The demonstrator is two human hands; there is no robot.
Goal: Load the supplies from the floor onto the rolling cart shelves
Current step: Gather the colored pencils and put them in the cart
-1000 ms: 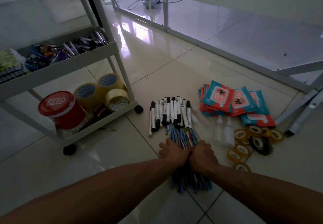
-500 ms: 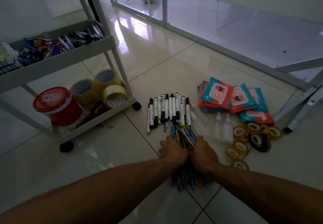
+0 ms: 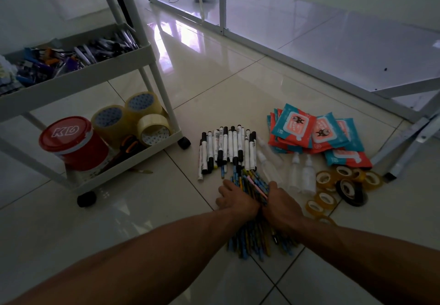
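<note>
A pile of blue pens (image 3: 252,183) lies on the tiled floor, and my left hand (image 3: 234,198) and my right hand (image 3: 282,206) close on it from either side. Behind the pens lies a row of white markers with black caps (image 3: 228,148). To the right are small clear bottles (image 3: 301,173), teal and red wipe packs (image 3: 314,133) and small tape rolls (image 3: 342,185). The white rolling cart (image 3: 152,73) stands at the left; its middle shelf holds pens and its bottom shelf holds a red tub (image 3: 71,142), big tape rolls (image 3: 133,116) and scissors (image 3: 126,148).
A white metal frame (image 3: 309,66) runs across the floor behind the supplies, with its folded legs at the right edge. Cables and a round device lie far back. Open floor tiles lie in front of the cart.
Both hands have pressed in tighter round the pens, and the front ends of the pens have lifted and bunched together. The view has tilted slightly.
</note>
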